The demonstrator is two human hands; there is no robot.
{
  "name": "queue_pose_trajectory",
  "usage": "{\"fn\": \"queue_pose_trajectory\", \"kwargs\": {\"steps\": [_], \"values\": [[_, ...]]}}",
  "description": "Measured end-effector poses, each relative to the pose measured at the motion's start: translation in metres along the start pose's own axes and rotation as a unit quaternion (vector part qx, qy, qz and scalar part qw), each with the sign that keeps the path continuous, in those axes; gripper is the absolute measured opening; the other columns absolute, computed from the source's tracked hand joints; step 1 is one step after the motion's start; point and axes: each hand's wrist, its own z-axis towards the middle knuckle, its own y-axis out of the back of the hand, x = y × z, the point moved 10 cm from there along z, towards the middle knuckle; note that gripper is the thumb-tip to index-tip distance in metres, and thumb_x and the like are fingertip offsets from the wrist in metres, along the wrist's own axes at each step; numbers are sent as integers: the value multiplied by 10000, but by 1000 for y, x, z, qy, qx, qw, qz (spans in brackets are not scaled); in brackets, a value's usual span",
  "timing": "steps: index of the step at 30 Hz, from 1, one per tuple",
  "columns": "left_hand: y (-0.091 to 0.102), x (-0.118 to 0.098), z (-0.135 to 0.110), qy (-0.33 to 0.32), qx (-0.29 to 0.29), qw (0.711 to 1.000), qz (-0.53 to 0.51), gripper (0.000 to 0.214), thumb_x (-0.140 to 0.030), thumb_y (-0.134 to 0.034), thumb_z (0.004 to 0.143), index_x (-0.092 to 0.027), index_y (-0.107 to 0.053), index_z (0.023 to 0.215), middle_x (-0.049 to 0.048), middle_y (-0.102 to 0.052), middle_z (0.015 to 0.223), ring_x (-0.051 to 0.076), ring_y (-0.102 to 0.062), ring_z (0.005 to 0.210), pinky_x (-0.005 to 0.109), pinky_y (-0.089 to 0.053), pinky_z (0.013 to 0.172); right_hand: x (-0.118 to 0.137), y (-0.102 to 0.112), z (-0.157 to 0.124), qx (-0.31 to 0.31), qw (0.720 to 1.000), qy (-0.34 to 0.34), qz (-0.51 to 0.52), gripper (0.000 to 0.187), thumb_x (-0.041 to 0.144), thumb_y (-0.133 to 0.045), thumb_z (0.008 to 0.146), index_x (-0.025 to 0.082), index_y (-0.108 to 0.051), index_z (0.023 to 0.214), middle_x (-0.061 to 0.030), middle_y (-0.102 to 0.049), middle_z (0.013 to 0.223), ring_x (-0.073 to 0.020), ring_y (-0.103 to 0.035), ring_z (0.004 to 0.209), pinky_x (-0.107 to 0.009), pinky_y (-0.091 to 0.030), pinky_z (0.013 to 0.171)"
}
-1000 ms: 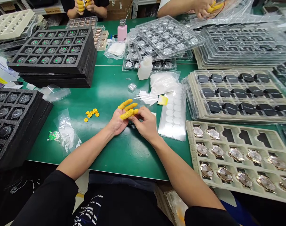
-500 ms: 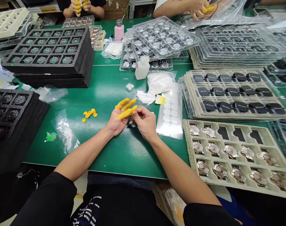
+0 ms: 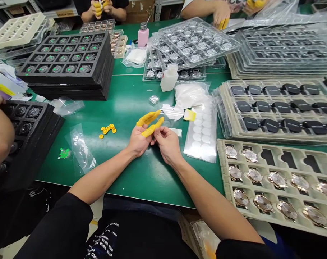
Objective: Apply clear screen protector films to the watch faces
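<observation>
My left hand [image 3: 142, 137] hovers over the green mat [image 3: 125, 108] with its fingers stretched out; yellow finger cots cover three of them. My right hand [image 3: 166, 143] is curled beside it, fingertips pinching at the left hand's lowest yellow-cotted finger. Whether anything small lies between the fingers is hidden. Loose rolled yellow finger cots [image 3: 107, 130] lie on the mat to the left. A clear sheet of round white stickers [image 3: 202, 132] lies just right of my hands.
A beige tray of gold watches [image 3: 276, 180] sits at the right, a tray of black cases [image 3: 276, 108] behind it. Black foam trays [image 3: 69, 61] stand at the left and back left. A white bottle [image 3: 169, 77], plastic bags and co-workers' hands surround the area.
My hands stay together with small finger shifts; the left fingers point a little more to the right. A co-worker's arm has come into view at the left edge.
</observation>
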Motion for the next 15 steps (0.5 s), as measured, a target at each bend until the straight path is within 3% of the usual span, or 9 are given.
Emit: {"fn": "queue_pose_trajectory", "kwargs": {"steps": [4,8,13,15], "values": [[-3,-6,-2,-30,14,999,9,498,-201,-682,788,-277,-623,1277,37,-565,1495,346,-408,1491,497,-489,1134,-1,-8,-3,53,997,-16,-49,590,724,-812,669,187,-623,827,52,-554,663,-63,-504,459,-210,-380,442],[-8,-4,-3,-64,59,996,16,599,-478,-670,818,-254,-571,1364,70,-512,1546,374,-323,1530,571,-363,1226,11,-12,-4,123,981,-20,-147,577,738,-771,708,173,-663,766,25,-560,749,-54,-507,502,-223,-405,475],[-8,7,-6,-76,93,991,52,757,-699,-678,778,-251,-568,1379,93,-519,1527,367,-298,1543,508,-354,1247,12,0,-3,25,998,-50,6,548,679,-840,664,198,-670,865,24,-635,752,-58,-511,501,-214,-443,483],[-6,8,-8,-84,92,990,68,763,-702,-691,773,-248,-576,1376,103,-552,1486,382,-315,1532,490,-407,1219,8,-7,-5,34,998,-52,19,554,685,-838,662,195,-647,834,37,-608,675,-63,-513,469,-213,-434,460]]}}
